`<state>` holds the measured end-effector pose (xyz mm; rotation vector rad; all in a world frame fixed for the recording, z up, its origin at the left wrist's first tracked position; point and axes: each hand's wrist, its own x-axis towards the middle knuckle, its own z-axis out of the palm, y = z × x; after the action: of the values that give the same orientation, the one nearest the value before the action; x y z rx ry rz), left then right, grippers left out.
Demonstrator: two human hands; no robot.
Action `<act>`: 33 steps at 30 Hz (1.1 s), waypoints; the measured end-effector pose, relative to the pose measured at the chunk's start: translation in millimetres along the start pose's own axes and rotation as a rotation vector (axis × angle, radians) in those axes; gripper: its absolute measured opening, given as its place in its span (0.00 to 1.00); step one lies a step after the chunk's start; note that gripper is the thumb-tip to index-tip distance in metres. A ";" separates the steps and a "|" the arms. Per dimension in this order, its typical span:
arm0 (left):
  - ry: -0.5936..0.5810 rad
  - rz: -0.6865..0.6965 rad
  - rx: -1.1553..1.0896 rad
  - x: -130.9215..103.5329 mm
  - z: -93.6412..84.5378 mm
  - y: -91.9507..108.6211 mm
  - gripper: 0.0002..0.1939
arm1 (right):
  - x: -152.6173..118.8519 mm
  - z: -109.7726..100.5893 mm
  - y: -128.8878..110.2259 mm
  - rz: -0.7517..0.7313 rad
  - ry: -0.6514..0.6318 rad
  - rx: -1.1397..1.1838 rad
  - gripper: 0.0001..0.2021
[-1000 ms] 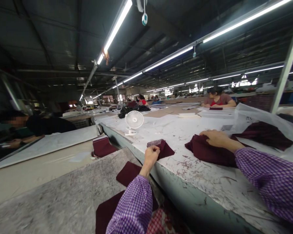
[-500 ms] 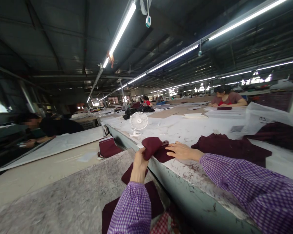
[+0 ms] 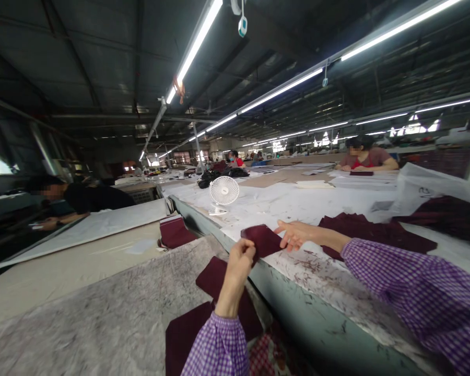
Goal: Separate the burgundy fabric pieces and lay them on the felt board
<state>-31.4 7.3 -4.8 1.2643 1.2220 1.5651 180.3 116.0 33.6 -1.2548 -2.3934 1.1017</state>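
A maroon fabric piece (image 3: pixel 263 239) lies at the edge of the white-covered table, its near left corner pinched in my left hand (image 3: pixel 241 258). My right hand (image 3: pixel 297 235) is beside the piece's right corner, fingers spread and slightly curled; whether the fingertips touch the cloth I cannot tell. Below my left hand, more maroon pieces (image 3: pixel 188 331) rest on the lower grey table, partly hidden by my sleeve. Behind my right wrist lies a larger pile of maroon cloth (image 3: pixel 376 232).
A small white fan (image 3: pixel 224 191) stands on the table ahead. Folded maroon fabric (image 3: pixel 176 231) sits at left on the low table (image 3: pixel 102 292). Clear plastic (image 3: pixel 434 188) covers dark cloth at right. One person (image 3: pixel 370 156) leans on the far table, another (image 3: pixel 82 198) works at left.
The maroon piece, folded up over my left hand before, now lies flatter on the table. My right hand has lifted from the cloth and opened to the right.
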 end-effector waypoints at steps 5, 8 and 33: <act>-0.361 0.103 0.265 -30.6 40.8 0.4 0.04 | -42.7 -6.2 9.1 0.056 -0.024 0.116 0.33; -0.542 0.090 0.292 -39.4 42.2 4.6 0.07 | -56.9 -5.2 16.4 0.059 0.056 0.057 0.34; -0.455 0.537 1.126 12.4 92.1 -18.3 0.15 | -77.4 -20.6 34.5 -0.289 0.221 -0.628 0.12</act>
<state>55.8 42.7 -15.1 2.6545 1.5603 0.7075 258.9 78.4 34.3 -1.0525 -2.7141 0.1124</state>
